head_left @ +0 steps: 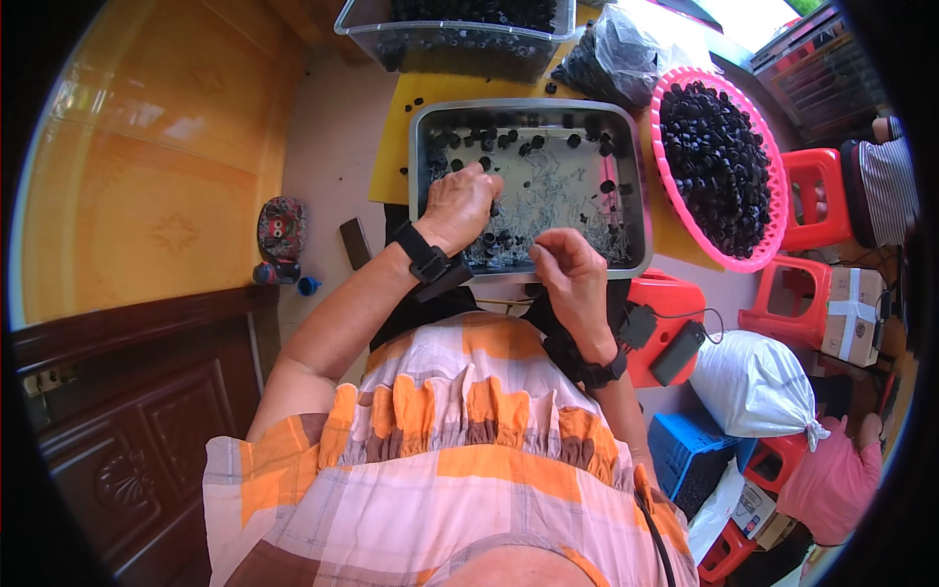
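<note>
A rectangular metal tray (641, 186) holds scattered small black round parts (538, 142) and a loose spread of thin, clear or silvery pin-like pieces (562, 176). Over the tray's left half, my left hand (455, 208) is closed, its fingertips bent down and partly hidden among the black parts. At the tray's near edge, right of centre, my right hand (572, 274) is closed in a pinch of thumb and forefinger. Whatever either hand grips is too small or too hidden to name. Both wrists wear black straps.
Beyond the tray, a clear plastic bin (455, 39) of black parts stands on the yellow table (396, 127). A pink basket (657, 147) heaped with black parts is at right, beside a plastic bag (626, 49). Red stools (787, 298), a white sack (753, 382) and another person (831, 479) are farther right.
</note>
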